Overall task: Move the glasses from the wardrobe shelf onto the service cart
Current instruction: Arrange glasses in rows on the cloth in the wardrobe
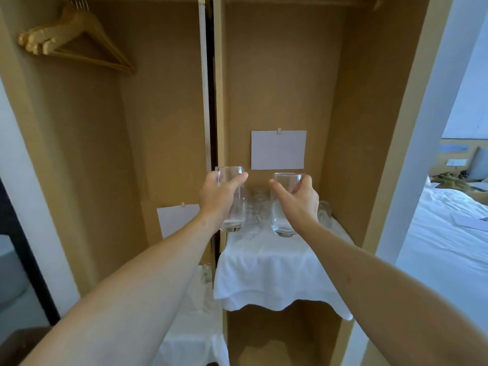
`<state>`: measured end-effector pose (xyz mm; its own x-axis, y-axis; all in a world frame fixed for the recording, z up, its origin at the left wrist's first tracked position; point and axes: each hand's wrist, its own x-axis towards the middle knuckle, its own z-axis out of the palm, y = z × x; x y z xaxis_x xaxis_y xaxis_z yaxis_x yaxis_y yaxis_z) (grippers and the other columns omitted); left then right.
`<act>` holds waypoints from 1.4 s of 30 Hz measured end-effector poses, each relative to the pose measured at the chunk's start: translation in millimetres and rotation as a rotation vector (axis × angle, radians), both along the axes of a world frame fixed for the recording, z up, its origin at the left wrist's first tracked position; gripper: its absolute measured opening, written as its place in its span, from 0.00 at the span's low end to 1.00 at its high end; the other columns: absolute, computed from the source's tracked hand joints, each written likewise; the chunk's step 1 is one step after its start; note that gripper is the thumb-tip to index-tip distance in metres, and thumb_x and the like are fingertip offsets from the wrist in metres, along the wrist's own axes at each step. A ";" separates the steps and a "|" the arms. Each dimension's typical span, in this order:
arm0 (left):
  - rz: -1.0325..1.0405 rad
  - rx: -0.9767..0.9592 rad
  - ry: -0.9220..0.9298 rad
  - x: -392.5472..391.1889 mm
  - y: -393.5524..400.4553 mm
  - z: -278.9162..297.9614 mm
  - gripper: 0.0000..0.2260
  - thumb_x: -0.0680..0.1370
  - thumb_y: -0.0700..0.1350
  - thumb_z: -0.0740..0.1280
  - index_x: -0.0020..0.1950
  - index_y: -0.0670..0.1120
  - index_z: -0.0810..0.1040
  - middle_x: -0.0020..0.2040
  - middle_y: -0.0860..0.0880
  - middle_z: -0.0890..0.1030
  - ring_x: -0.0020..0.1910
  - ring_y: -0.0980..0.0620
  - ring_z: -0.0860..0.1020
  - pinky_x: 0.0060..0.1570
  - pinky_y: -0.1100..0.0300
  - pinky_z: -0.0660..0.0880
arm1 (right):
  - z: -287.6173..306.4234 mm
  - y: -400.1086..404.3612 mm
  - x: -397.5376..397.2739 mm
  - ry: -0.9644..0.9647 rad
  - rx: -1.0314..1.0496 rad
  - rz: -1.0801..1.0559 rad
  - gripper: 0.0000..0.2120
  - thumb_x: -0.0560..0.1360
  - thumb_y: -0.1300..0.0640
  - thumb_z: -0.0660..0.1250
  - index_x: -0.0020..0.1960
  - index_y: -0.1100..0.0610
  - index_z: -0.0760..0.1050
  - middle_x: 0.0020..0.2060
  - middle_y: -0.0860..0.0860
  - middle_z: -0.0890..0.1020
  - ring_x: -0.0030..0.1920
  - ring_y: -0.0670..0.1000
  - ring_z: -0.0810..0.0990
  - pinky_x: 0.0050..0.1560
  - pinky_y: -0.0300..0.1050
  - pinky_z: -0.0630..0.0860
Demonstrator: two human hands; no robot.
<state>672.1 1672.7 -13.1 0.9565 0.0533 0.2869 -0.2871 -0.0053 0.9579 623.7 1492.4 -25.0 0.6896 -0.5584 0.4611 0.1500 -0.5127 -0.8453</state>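
One clear glass (233,202) is gripped by the left hand (216,196), another glass (284,207) by the right hand (298,199), both above the cloth-covered wardrobe shelf (277,260). Judged fragile, smooth, slippery; mid-body grip advised.

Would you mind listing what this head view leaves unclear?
- Service cart: not in the head view.
- Glasses left on the shelf: count unclear, blurred behind the left hand, right hand and their two held glasses.
- Hangers: hooks cut off by the top edge.

Brown wardrobe (277,75), white bed (449,233)
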 end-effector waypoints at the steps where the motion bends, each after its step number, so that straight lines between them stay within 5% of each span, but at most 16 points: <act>1: 0.005 0.010 0.000 -0.5 -7.0 -3.1 0.28 0.63 0.67 0.76 0.53 0.52 0.75 0.49 0.50 0.81 0.48 0.47 0.80 0.45 0.52 0.77 | -2.9 -7.4 -1.2 0.015 0.000 0.002 0.29 0.64 0.28 0.69 0.46 0.51 0.67 0.38 0.47 0.77 0.40 0.49 0.77 0.41 0.49 0.75; 7: 0.034 0.081 0.026 7.7 -42.8 -18.0 0.30 0.61 0.70 0.75 0.56 0.56 0.72 0.53 0.59 0.77 0.55 0.50 0.81 0.58 0.47 0.79 | -20.3 -43.8 2.2 0.046 0.022 0.022 0.26 0.66 0.30 0.71 0.47 0.48 0.67 0.41 0.47 0.77 0.42 0.48 0.78 0.40 0.46 0.74; 15: 0.015 0.061 0.061 39.2 -78.9 -44.9 0.22 0.64 0.64 0.78 0.48 0.55 0.75 0.47 0.54 0.82 0.49 0.50 0.83 0.52 0.48 0.81 | -43.9 -75.2 30.4 0.083 0.042 -0.013 0.26 0.66 0.31 0.72 0.46 0.49 0.66 0.41 0.49 0.77 0.43 0.50 0.78 0.45 0.51 0.77; 20: -0.011 0.048 0.074 68.1 -102.0 -61.9 0.23 0.65 0.64 0.78 0.51 0.54 0.77 0.49 0.57 0.82 0.50 0.56 0.80 0.43 0.60 0.72 | -60.4 -90.1 63.0 0.112 0.032 -0.039 0.25 0.67 0.30 0.72 0.45 0.47 0.64 0.42 0.47 0.78 0.44 0.48 0.77 0.43 0.48 0.75; 24: -0.057 0.049 0.081 99.8 -118.4 -78.4 0.25 0.63 0.64 0.78 0.53 0.52 0.79 0.55 0.54 0.81 0.55 0.54 0.80 0.57 0.52 0.77 | -78.1 -100.6 94.8 0.139 0.044 -0.047 0.26 0.67 0.30 0.72 0.46 0.48 0.65 0.42 0.48 0.77 0.43 0.48 0.77 0.41 0.46 0.72; 31: -0.100 0.101 0.129 159.1 -136.5 -107.7 0.30 0.65 0.58 0.81 0.61 0.50 0.75 0.56 0.52 0.81 0.56 0.51 0.80 0.59 0.47 0.78 | -108.7 -112.5 150.2 0.226 0.054 -0.073 0.33 0.66 0.29 0.71 0.57 0.51 0.67 0.45 0.44 0.77 0.45 0.44 0.77 0.41 0.44 0.71; 42: -0.135 0.249 0.168 203.8 -154.9 -181.4 0.36 0.61 0.58 0.84 0.65 0.59 0.72 0.62 0.59 0.76 0.61 0.57 0.74 0.61 0.58 0.73 | -158.1 -132.1 191.3 0.250 0.124 -0.050 0.40 0.65 0.32 0.75 0.69 0.49 0.66 0.56 0.49 0.79 0.55 0.49 0.78 0.48 0.42 0.71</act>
